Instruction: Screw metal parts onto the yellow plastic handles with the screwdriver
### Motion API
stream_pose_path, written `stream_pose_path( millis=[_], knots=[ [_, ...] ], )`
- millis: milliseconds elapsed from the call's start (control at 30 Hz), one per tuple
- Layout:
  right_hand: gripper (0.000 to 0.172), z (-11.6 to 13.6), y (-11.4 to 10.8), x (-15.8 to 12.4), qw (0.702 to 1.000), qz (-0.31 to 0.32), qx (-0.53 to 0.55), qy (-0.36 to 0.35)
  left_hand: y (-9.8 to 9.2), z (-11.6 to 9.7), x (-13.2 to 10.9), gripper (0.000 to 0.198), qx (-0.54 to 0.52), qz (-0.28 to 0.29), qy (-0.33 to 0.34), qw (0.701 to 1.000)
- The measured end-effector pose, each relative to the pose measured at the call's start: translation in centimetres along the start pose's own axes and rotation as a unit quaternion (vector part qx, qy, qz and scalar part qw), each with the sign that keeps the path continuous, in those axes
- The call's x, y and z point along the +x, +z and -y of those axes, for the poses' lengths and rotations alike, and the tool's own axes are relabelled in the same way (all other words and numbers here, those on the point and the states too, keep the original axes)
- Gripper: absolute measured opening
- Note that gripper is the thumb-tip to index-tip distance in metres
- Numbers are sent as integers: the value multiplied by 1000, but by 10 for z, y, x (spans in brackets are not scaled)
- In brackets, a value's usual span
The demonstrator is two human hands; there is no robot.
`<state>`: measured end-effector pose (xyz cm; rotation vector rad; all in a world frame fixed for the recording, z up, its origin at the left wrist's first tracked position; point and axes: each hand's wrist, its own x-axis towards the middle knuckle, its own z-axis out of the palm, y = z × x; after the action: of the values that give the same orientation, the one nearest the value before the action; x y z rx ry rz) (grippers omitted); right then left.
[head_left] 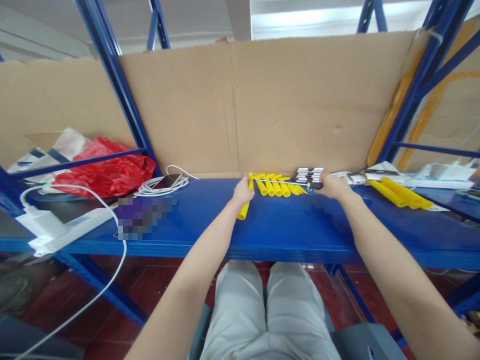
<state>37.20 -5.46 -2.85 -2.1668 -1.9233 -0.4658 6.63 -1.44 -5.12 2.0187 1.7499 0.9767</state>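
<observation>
My left hand [243,191] is closed around a yellow tube [243,212], whose lower end points toward the shelf's front edge. In my right hand [334,186] is the black handle of a screwdriver [315,185]. Its long thin metal shaft runs left, level with the shelf, to the upper part of the held tube; whether the tip touches the tube I cannot tell. Behind and below the shaft, a row of yellow tubes [274,187] lies side by side between my hands. Small black-and-white pieces [309,175] are stacked just behind the screwdriver handle.
The blue shelf [296,227] has a cardboard back wall [300,105]. More yellow tubes [401,194] lie at the right beside white packages. On the left are a coiled white cable [163,185], a red plastic bag [107,165], a power strip [75,231] and a blurred-out object.
</observation>
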Motion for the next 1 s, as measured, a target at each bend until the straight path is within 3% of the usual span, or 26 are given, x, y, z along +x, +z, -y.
stream_pose_path(
  millis=[233, 400, 500, 667, 833, 1000],
  knots=[
    [26, 1, -2, 2, 998, 54, 17, 1, 2, 4, 3, 43, -7, -1, 4, 1000],
    [20, -3, 2, 3, 999, 12, 11, -32, 1, 2, 1, 43, -8, 1, 1, 1000],
    [23, -2, 2, 1, 1000, 10, -1, -16, -1, -1, -1, 42, -14, 4, 2, 1000],
    [34, 3, -4, -2, 999, 31, 11, 2, -4, -4, -4, 39, -14, 11, -1, 1000],
    [28, 2, -3, 2, 997, 75, 23, -1, -3, -2, -3, 39, -16, 12, 2, 1000],
    [23, -2, 2, 4, 999, 31, 17, -20, -1, 2, 0, 39, -17, 8, 1, 1000]
  ],
)
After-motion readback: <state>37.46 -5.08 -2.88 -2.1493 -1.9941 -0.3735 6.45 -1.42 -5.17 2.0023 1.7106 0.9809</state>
